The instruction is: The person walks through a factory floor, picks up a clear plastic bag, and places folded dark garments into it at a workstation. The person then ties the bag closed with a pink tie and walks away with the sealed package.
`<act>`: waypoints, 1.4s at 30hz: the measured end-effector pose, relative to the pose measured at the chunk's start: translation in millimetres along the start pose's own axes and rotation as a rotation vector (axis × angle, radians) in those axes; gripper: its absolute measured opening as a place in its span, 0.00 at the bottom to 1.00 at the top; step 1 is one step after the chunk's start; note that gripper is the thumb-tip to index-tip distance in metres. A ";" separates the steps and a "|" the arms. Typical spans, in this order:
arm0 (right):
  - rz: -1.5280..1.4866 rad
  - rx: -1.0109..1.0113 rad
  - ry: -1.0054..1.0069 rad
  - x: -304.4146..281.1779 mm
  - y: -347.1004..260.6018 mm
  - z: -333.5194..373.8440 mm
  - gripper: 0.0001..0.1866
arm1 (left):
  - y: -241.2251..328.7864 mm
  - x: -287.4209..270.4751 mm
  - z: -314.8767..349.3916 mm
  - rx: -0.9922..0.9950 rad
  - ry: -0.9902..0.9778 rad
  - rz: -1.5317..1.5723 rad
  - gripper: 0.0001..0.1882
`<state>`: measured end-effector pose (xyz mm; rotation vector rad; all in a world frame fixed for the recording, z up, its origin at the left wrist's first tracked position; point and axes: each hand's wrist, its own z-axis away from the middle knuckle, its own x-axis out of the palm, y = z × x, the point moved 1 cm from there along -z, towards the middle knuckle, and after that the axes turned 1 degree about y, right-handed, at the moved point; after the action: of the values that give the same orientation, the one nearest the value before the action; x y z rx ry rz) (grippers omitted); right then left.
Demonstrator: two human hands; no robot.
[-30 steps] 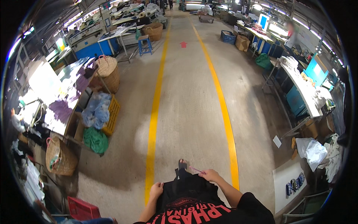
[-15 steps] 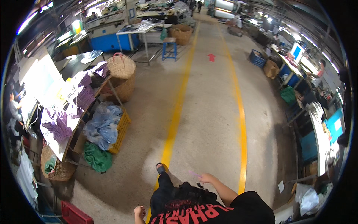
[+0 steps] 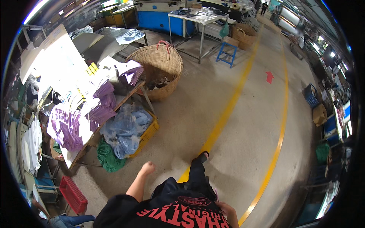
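Note:
My left hand [image 3: 148, 168] swings ahead of my body over the floor, its fingers curled closed, with nothing seen in it. Low at my right side, my right hand [image 3: 226, 209] is partly hidden by my shirt. A thin purple strip [image 3: 216, 194] sticks up from its fingers; I cannot make out its kind. Nearest on my left is a table [image 3: 68, 155] stacked with folded purple cloth pieces [image 3: 65, 127]. A yellow crate [image 3: 146, 136] holding bluish plastic bags [image 3: 127, 127] stands at its side, with a green bag [image 3: 109, 156] on the floor.
A wicker basket [image 3: 173, 66] stands past the table. Yellow lines [image 3: 232, 106] border a walkway with a red arrow [image 3: 269, 77]. A blue stool [image 3: 227, 55] and a metal-legged table [image 3: 201, 38] are farther off. A red crate [image 3: 74, 195] lies at lower left.
I have stepped forward, and the view has turned left toward the cloth-laden table. My left hand has swung forward; my right hand has dropped back beside my body, still with the purple strip.

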<state>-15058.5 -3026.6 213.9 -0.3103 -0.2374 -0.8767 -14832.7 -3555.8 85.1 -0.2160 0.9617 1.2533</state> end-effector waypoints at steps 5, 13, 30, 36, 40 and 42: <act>0.108 -0.045 0.065 -53.6 -182.9 3.9 0.08 | 166.3 -110.7 -111.8 -0.119 0.122 0.846 0.15; 0.214 0.156 -0.177 -154.5 -412.9 -27.9 0.07 | 250.9 -104.0 -194.2 -0.354 -0.167 0.752 0.18; 0.020 0.015 -0.072 -183.5 -835.9 -66.2 0.07 | 491.2 -295.1 -611.1 0.216 -0.183 -0.176 0.13; 0.004 -0.123 -0.176 -238.9 -991.7 -73.5 0.19 | 680.8 -422.2 -797.4 -0.088 -0.024 0.596 0.18; 0.071 -0.148 -0.324 -283.1 -1141.0 -56.3 0.28 | 787.3 -450.2 -854.9 -0.126 -0.114 0.504 0.19; 0.224 -0.125 -0.187 -301.2 -1212.6 -51.4 0.28 | 822.9 -448.1 -871.9 -0.194 -0.188 0.475 0.20</act>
<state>-16189.3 -3557.3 271.4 -0.5268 -0.3152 -0.6424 -15976.8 -4124.7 161.2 -0.0158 0.7495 1.7725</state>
